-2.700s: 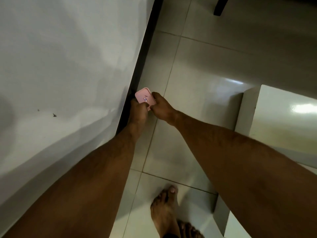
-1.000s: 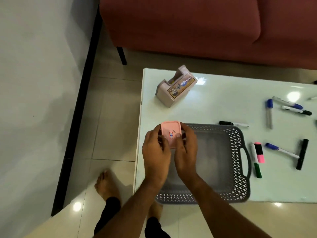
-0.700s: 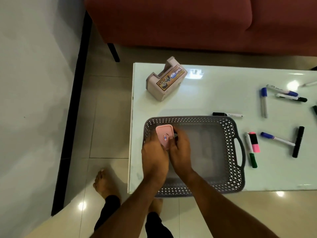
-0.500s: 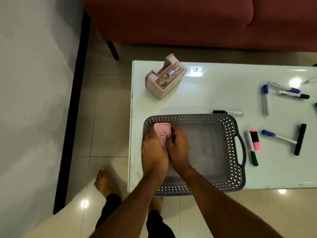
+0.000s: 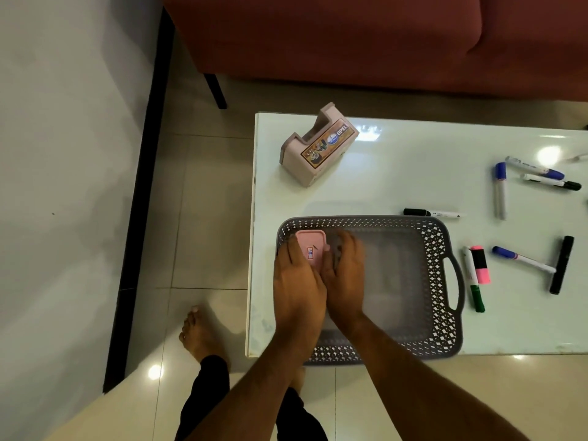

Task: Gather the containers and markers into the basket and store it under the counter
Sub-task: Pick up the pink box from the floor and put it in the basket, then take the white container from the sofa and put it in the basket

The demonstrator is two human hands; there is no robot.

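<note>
A grey perforated basket (image 5: 442,249) with side handles sits on the near part of the pale table. Inside its far left corner is a small pink container (image 5: 311,242). My left hand (image 5: 297,281) wraps its left side and my right hand (image 5: 345,272) presses against its right side. A second pink container (image 5: 318,144) with a printed label lies on the table's far left. Several markers lie to the right of the basket: a black one (image 5: 429,213), a pink highlighter (image 5: 480,264), a green one (image 5: 475,291), blue-capped ones (image 5: 500,189), (image 5: 521,258).
The glass-topped table (image 5: 397,173) ends in a left edge over the tiled floor (image 5: 203,218). A red sofa (image 5: 350,36) stands behind it and a white wall with a black skirting runs along the left. My bare foot (image 5: 199,332) is on the floor.
I brought the pink container up from the floor by the wall to the table and lowered it into the basket's far left corner. Both hands have stayed on it.
</note>
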